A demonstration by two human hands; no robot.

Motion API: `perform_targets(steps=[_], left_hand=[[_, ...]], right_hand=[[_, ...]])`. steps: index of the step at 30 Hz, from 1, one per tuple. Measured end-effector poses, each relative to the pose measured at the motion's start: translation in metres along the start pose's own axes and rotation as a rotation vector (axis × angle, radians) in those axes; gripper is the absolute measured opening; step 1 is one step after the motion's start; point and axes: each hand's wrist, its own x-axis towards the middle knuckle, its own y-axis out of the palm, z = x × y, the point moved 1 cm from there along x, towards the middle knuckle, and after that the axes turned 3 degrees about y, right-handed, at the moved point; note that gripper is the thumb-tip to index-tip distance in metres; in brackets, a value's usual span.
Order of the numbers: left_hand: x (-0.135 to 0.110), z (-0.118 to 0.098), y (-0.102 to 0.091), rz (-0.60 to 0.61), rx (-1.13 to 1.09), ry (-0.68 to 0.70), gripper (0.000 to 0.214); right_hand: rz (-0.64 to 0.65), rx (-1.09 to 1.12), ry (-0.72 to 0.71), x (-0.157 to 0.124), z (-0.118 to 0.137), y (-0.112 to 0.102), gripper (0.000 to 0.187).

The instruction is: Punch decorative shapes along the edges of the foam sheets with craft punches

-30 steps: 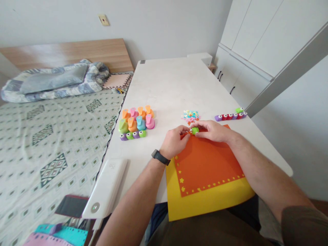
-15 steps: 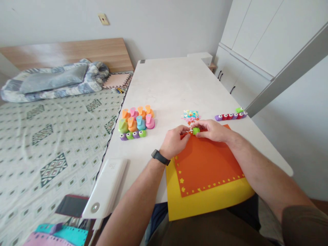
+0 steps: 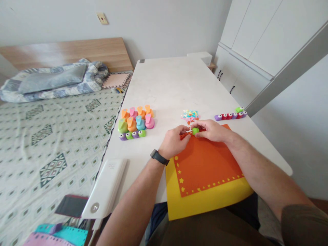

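An orange foam sheet (image 3: 207,164), punched with small star holes along two edges, lies on a larger yellow sheet (image 3: 202,203) at the near edge of the white table (image 3: 169,85). My right hand (image 3: 214,130) is closed on a small green punch (image 3: 195,130) at the orange sheet's far left corner. My left hand (image 3: 174,141) pinches that same corner of the orange sheet, touching the punch. A little heap of coloured cut-outs (image 3: 190,115) lies just beyond both hands.
A cluster of coloured punches (image 3: 135,123) stands at the table's left. A row of small punches (image 3: 230,115) lies at the right. A white device (image 3: 106,188) lies at the near left edge. A bed (image 3: 51,136) is left, white cabinets (image 3: 251,41) right.
Both hands stay at the orange sheet's corner with the green punch; only slight shifts of fingers and camera.
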Motion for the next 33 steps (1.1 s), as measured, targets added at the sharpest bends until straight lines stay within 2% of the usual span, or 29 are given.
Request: perform_targets(steps=[4, 9, 15, 24, 33], left_hand=[[0.0, -0.004, -0.005, 0.005, -0.014, 0.007, 0.032], [0.005, -0.007, -0.01, -0.055, -0.007, -0.017, 0.045], [0.009, -0.003, -0.002, -0.022, 0.093, -0.01, 0.058], [0.012, -0.005, 0.004, 0.052, 0.133, 0.041, 0.048], [0.012, -0.005, 0.005, 0.072, 0.182, 0.044, 0.046]], right_hand=[[-0.02, -0.039, -0.006, 0.0, 0.001, 0.001, 0.032], [-0.037, -0.089, -0.027, -0.001, 0.002, 0.002, 0.032], [-0.055, -0.086, -0.048, -0.001, 0.002, 0.005, 0.031], [-0.04, -0.111, -0.051, -0.002, 0.009, 0.007, 0.035], [-0.051, -0.146, -0.071, -0.002, 0.011, 0.01, 0.028]])
